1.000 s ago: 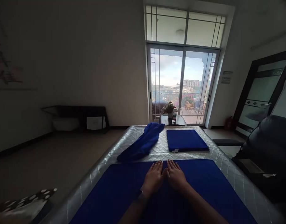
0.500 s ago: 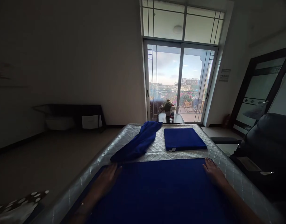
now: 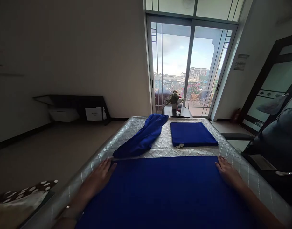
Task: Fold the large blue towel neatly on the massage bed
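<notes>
Blue cloth [image 3: 160,190] is lying lower centre — left hand [image 3: 98,176] and right hand [image 3: 228,172] resting at its upper corners, fingers [image 3: 223,162] close together.

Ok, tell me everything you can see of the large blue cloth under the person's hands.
The large blue cloth is plain, deep blue and smooth-looking, spread flat on a silvery quilted surface. Its far edge is nearly straight; its near end runs out of view, so its full shape is hidden. The left hand rests by its far left corner, the right hand by its far right one. Whether it is layered, I can't tell.
</notes>
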`<act>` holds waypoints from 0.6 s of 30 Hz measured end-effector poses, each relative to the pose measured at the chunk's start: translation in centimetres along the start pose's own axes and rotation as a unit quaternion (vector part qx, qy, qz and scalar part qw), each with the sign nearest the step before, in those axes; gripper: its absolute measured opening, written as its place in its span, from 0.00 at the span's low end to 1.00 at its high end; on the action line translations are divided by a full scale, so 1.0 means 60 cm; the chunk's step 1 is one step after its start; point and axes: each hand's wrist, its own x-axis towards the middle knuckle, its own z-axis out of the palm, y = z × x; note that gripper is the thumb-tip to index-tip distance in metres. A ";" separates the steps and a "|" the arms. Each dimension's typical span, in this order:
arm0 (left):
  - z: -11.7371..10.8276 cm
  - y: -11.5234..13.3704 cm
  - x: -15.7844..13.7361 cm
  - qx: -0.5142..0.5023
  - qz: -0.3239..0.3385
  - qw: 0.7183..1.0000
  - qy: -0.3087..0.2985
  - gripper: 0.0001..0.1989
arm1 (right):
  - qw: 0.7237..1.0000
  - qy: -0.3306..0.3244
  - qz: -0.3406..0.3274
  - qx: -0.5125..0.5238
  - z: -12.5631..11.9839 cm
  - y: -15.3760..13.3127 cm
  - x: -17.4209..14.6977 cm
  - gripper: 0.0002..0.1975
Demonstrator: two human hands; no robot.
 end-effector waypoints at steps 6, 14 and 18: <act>0.003 -0.019 0.001 0.001 0.008 1.000 -0.007 0.40 | 0.999 -0.046 0.010 -0.024 -0.010 -0.002 0.001 0.35; 0.001 -0.023 -0.001 0.007 0.006 1.000 -0.013 0.42 | 0.998 -0.057 0.031 -0.022 -0.027 -0.013 -0.004 0.35; 0.008 -0.028 0.002 0.006 0.010 1.000 0.008 0.41 | 0.998 -0.056 0.036 -0.017 -0.030 -0.017 -0.006 0.36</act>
